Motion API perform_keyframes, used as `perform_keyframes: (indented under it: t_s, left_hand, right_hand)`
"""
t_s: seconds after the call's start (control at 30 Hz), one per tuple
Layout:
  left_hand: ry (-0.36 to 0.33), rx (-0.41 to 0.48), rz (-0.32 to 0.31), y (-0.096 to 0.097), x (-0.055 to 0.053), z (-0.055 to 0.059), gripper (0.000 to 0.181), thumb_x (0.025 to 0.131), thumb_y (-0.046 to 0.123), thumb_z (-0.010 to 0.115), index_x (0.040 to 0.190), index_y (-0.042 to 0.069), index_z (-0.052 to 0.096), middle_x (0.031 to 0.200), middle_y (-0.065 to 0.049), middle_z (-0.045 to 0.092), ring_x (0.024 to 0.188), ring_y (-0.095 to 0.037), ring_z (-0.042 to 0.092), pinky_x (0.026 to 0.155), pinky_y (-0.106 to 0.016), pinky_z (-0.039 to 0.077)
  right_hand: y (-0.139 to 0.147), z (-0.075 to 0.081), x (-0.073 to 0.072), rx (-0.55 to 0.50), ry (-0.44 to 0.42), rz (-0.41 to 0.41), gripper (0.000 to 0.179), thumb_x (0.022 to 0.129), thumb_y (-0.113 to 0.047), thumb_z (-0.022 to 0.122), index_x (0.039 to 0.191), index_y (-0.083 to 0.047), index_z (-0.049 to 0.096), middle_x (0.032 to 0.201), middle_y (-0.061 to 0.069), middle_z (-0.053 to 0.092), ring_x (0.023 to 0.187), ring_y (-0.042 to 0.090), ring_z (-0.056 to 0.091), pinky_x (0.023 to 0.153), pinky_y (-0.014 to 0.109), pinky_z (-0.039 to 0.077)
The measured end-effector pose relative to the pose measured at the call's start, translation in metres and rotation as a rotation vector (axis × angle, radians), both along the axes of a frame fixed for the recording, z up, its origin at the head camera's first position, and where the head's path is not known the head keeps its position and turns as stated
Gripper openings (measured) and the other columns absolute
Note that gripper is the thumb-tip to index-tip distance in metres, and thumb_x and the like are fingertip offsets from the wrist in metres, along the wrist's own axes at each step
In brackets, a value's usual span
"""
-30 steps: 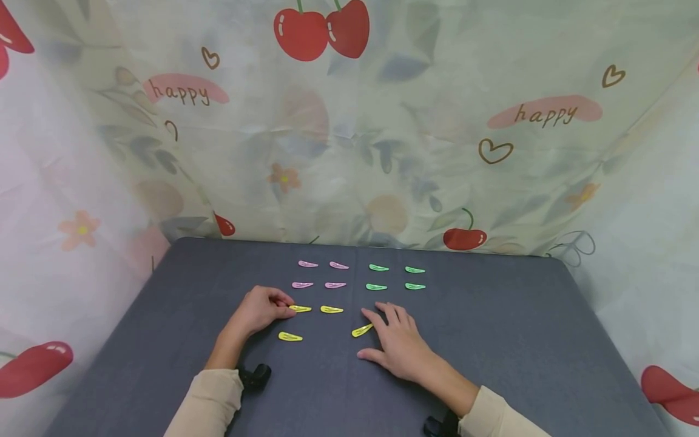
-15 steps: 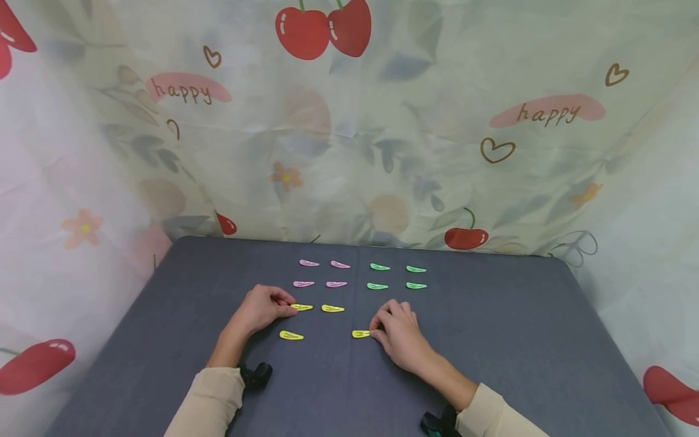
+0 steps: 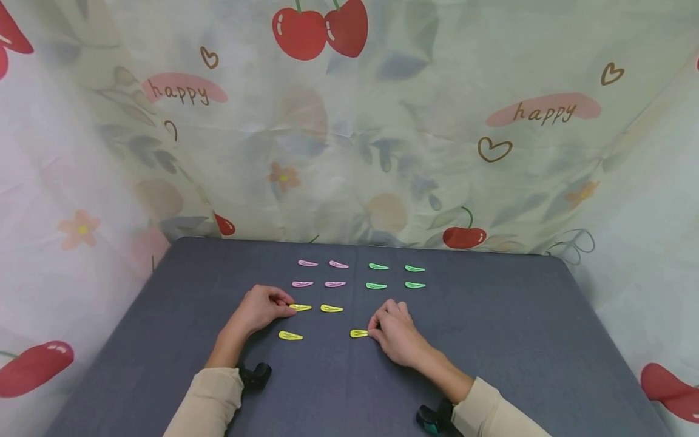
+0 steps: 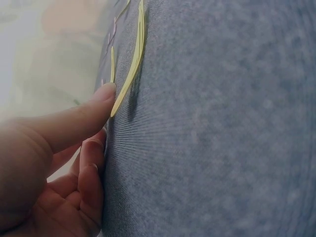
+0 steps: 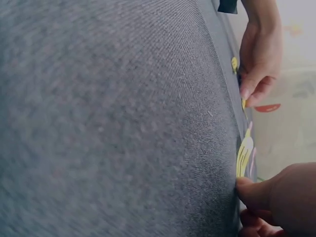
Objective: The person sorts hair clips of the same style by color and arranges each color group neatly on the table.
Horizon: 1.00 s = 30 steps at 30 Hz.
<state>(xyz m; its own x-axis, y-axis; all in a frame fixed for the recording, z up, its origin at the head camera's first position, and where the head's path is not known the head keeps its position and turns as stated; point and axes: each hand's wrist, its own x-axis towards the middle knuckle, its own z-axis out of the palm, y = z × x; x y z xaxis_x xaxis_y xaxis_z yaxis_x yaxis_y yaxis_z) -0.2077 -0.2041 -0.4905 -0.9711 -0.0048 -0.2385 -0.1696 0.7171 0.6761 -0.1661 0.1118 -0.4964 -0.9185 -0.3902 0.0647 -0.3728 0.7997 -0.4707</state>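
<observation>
Two rows of two yellow hair clips lie on the dark grey table. My left hand pinches the left end of the back-left yellow clip between thumb and fingers. In the left wrist view the thumb overlaps that clip, and the front-left clip lies nearer the camera. My right hand pinches the right end of the front-right yellow clip, which lies level across the table. The right wrist view shows the thumb at the end of this clip. Between the hands is the back-right yellow clip.
Behind the yellow clips lie several pink hair clips on the left and several green ones on the right, in pairs. A printed curtain hangs along the table's back edge.
The right hand's spread fingers have closed onto the end of the front-right yellow clip. That clip has turned from slanted to level. My left hand has stayed in place.
</observation>
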Motion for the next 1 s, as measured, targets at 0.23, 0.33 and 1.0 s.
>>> perform_keyframes:
  t_s: [0.23,0.33,1.0]
  left_hand:
    - [0.000,0.009,0.006,-0.002,0.001,0.000,0.016,0.084,0.025,0.085,0.096,0.017,0.079,0.085,-0.002,0.067,0.081,-0.018,0.057,0.070,-0.030,0.042]
    - [0.003,0.010,0.005,-0.002,0.001,0.000,0.015,0.083,0.025,0.085,0.095,0.017,0.079,0.085,-0.002,0.068,0.080,-0.018,0.057,0.069,-0.030,0.042]
    - [0.002,0.006,0.001,0.000,0.001,-0.001,0.016,0.084,0.025,0.085,0.096,0.017,0.079,0.085,-0.002,0.068,0.081,-0.018,0.057,0.070,-0.030,0.043]
  right_hand:
    - [-0.002,0.011,-0.008,-0.008,-0.051,0.070,0.012,0.099,-0.012,0.066,0.090,-0.015,0.060,0.083,-0.005,0.056,0.078,0.012,0.048,0.075,0.030,0.041]
    - [-0.002,0.015,-0.010,-0.057,-0.073,0.080,0.010,0.098,-0.011,0.067,0.091,-0.015,0.060,0.080,-0.006,0.059,0.071,0.008,0.051,0.068,0.025,0.044]
    - [-0.026,0.014,-0.013,-0.320,-0.142,0.119,0.007,0.089,-0.011,0.076,0.094,-0.014,0.079,0.085,-0.006,0.076,0.072,0.001,0.061,0.067,0.018,0.051]
